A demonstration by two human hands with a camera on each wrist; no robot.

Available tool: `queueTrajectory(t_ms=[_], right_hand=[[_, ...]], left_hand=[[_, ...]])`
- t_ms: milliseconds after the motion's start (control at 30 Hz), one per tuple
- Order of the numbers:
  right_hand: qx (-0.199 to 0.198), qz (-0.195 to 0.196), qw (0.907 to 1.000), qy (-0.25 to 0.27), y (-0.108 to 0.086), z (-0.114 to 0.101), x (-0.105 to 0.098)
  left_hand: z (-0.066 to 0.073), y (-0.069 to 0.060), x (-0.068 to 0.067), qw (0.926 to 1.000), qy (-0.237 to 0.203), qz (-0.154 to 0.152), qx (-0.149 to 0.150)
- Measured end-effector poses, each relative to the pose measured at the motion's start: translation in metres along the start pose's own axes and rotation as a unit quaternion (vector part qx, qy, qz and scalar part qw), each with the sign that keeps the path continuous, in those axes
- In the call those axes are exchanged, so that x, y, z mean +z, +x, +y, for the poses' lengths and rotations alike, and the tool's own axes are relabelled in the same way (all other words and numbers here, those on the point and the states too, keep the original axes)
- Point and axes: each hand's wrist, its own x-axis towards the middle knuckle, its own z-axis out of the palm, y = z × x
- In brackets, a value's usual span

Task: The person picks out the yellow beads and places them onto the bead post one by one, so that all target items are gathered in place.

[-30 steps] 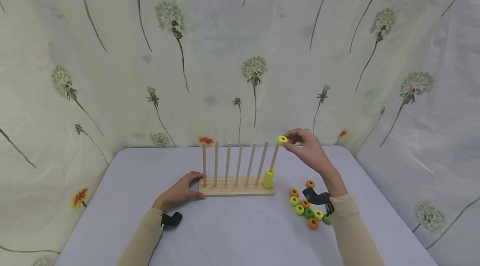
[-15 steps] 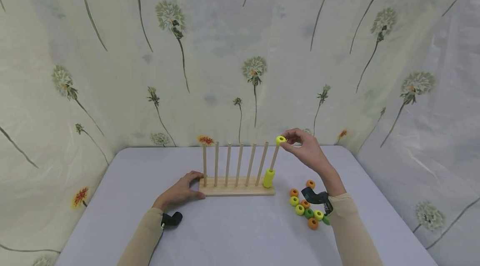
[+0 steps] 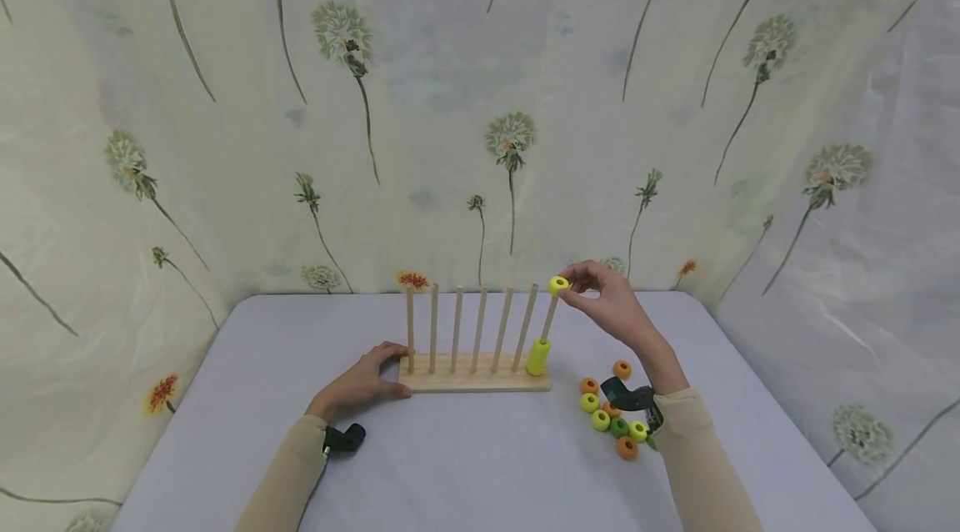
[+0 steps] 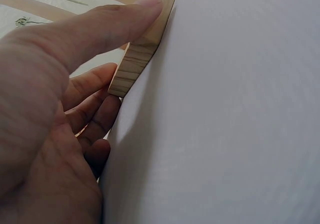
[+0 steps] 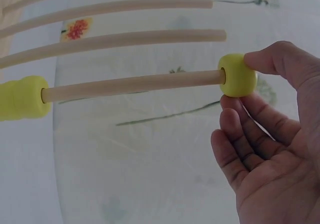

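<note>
A wooden peg rack with a row of upright pegs stands on the table. Its left end is gripped by my left hand, thumb in front and fingers behind; the left wrist view shows the thumb on the wooden base. Between thumb and fingers, my right hand pinches a yellow bead at the top of the rightmost peg. The peg's tip sits in the bead's hole. Lower on that peg, stacked yellow beads rest at the base.
Loose orange, yellow and green beads lie in a group right of the rack, partly hidden by the right wrist camera. A white cloth covers the table. A flower-printed curtain hangs behind it.
My right hand has moved slightly left with the yellow bead, from beside the rightmost peg's top onto its tip. The left hand has stayed on the rack.
</note>
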Motion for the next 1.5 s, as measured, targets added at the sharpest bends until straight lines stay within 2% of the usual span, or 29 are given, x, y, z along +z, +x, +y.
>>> queueTrajectory(t_ms=[600,1000,1500], right_hand=[[0.012,-0.01,0.9999,0.005,-0.0018,0.007,0.0051],[0.017,-0.017,0.9997,0.01,-0.0042,0.0066,0.0045],[0.023,-0.018,0.9996,0.004,-0.0084,0.0076,0.0002]], left_hand=[[0.0001,0.0002,-0.0004,1.0,-0.006,-0.001,0.003],[-0.0038,0.002,-0.0002,0.9999,0.01,-0.003,0.001],[-0.0046,0.0014,0.0001,0.9998,0.009,-0.006,0.014]])
